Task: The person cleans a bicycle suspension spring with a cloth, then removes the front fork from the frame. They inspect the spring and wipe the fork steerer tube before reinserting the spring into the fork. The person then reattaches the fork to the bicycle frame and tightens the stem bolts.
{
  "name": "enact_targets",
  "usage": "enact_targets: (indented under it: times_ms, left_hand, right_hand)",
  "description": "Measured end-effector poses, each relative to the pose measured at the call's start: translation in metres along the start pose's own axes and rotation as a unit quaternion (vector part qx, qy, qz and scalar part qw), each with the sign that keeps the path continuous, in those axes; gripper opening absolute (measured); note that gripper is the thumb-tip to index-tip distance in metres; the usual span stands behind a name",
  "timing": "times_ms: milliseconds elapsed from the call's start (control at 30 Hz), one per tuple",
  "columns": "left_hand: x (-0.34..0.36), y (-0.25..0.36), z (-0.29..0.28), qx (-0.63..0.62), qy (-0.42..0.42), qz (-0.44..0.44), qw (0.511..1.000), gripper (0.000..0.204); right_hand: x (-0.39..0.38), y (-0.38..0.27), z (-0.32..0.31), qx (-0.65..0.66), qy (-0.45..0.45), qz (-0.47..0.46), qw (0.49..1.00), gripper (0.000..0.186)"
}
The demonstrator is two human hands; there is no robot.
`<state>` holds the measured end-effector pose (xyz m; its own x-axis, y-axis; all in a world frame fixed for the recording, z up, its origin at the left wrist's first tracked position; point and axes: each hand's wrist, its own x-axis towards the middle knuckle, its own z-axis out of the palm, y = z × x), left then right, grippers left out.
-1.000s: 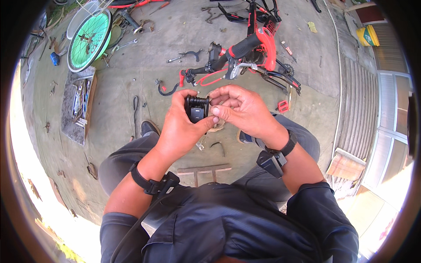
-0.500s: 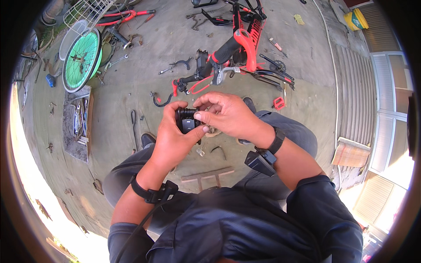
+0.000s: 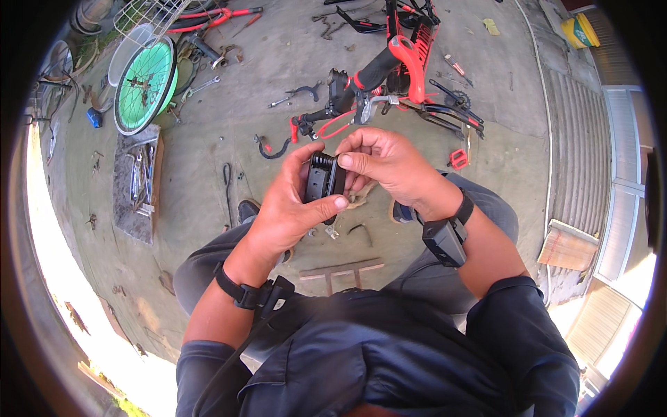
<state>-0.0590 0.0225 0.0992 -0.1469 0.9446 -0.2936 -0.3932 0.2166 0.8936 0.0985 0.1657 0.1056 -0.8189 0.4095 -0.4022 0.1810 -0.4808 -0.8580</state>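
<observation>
- Black bicycle pedal [image 3: 324,179]: held at picture centre, above the person's lap, clear of the ground. It stands on edge with its ribbed face toward the camera, probably so both hands can reach it.
- Left hand [image 3: 292,208]: comes up from 7 o'clock and is curled around the pedal from below and the left. The thumb lies along the lower edge and the fingers wrap behind, gripping the body firmly. The wrist is bent back and wears a black strap.
- Right hand [image 3: 385,163]: comes in from 4 o'clock and arches over the pedal's right side. Thumb and fingertips are pinched together at the pedal's upper right corner; what they press on there is hidden. The wrist carries a black band with a small box.
- Red bicycle frame [image 3: 410,59]: lies on the concrete at 12 to 1 o'clock, partly stripped, with black cables trailing beside it.
- Red pedal [image 3: 458,159]: on the ground at 2 o'clock, near the frame.
- Green-rimmed wheel [image 3: 142,83]: flat on the ground at 10 o'clock, beside a wire basket [image 3: 156,14].
- Tool tray [image 3: 137,184]: at 9 o'clock, holding spanners.
- Loose spanners and hooks [image 3: 278,147]: scattered between frame and wheel.
- Yellow bucket [image 3: 580,31]: at 1 o'clock, far edge.
</observation>
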Motion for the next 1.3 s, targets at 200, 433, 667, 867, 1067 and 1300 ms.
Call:
enact_targets:
  times_ms: [200,433,667,867,1067,1300]
  left_hand:
    - [0.0,0.003,-0.005,-0.086,-0.037,-0.079,0.992,0.059]
    - [0.003,-0.009,-0.023,-0.317,-0.024,-0.104,0.942,0.052]
    - [0.005,-0.011,-0.024,-0.358,-0.072,-0.116,0.924,0.054]
    - [0.004,-0.01,-0.02,-0.349,-0.066,-0.121,0.927,0.051]
    - [0.004,-0.011,-0.016,-0.303,-0.048,-0.111,0.945,0.05]
    - [0.004,-0.013,-0.017,-0.281,-0.013,-0.122,0.952,0.048]
  right_hand:
    - [0.001,-0.001,-0.002,0.013,0.049,-0.021,0.999,0.022]
    - [0.0,-0.009,-0.007,-0.086,0.055,-0.07,0.992,0.028]
    - [0.006,0.003,0.004,-0.115,0.001,-0.141,0.983,0.047]
    - [-0.001,0.005,0.019,-0.257,0.029,-0.167,0.951,0.071]
    - [0.004,0.011,0.031,-0.391,0.096,-0.293,0.867,0.075]
    - [0.004,0.009,0.038,-0.423,0.131,-0.282,0.851,0.069]
